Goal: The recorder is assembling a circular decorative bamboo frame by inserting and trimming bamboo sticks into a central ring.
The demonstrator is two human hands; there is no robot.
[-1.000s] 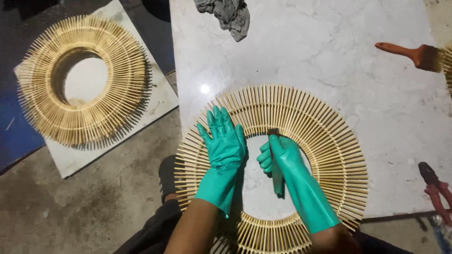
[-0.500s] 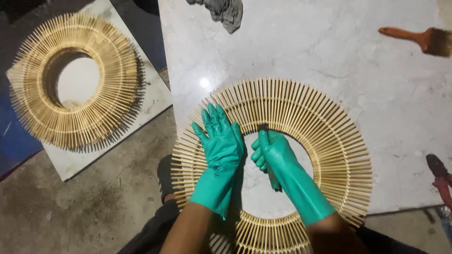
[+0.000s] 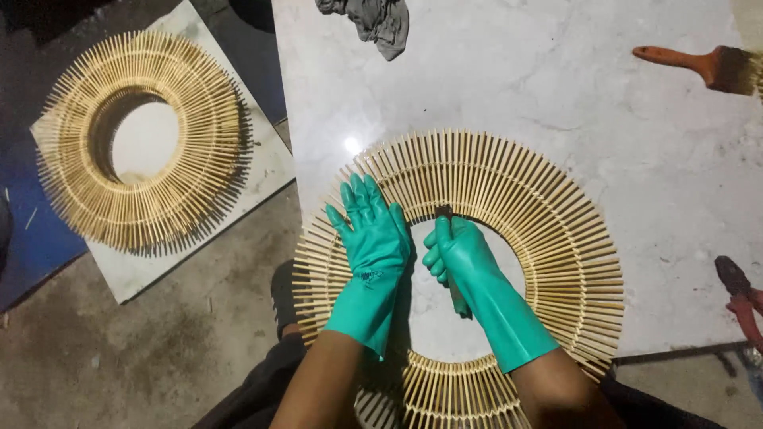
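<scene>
Bamboo ring (image 3: pixel 548 230) under flat left hand (image 3: pixel 372 238); right hand (image 3: pixel 457 254) grips brush (image 3: pixel 455 286).

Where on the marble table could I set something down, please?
The widest bare stretch of the marble table lies between the grey rag, the paintbrush and the stick ring. A strip remains toward the pliers. The near-left edge is crowded by both gloved hands.

Looks like a craft workshop to me: I see a white marble worktable (image 3: pixel 556 95), a rough stained concrete floor (image 3: pixel 143 357), an orange-handled paintbrush (image 3: pixel 699 65), red-handled pliers (image 3: pixel 743 298) and a crumpled grey rag (image 3: pixel 373 22).
</scene>
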